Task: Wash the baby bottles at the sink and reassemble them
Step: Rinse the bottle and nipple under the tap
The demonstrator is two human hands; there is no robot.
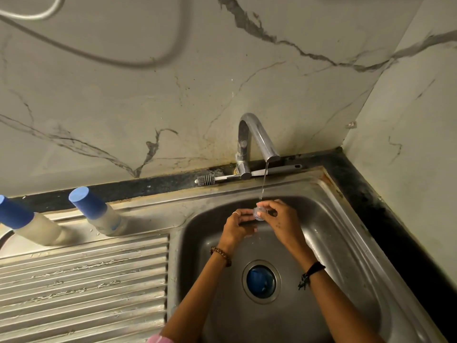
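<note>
Both hands are over the steel sink basin [346, 238], under a thin stream of water from the tap [257, 137]. My right hand [279, 219] pinches a small clear bottle part [259, 214], probably a teat, in the stream. My left hand [238, 225] has its fingers curled against the same part from the left. Two capped baby bottles stand on the drainboard: one with a blue cap [99, 211] and another at the left edge [27, 224]. A bottle brush [206, 179] lies on the ledge behind the tap.
A blue object [261, 280] sits in the drain opening. The ribbed drainboard [84, 280] stretches left of the basin. Black counter [385, 211] borders the sink at the right, with marble walls behind and to the right. A cable hangs across the upper left.
</note>
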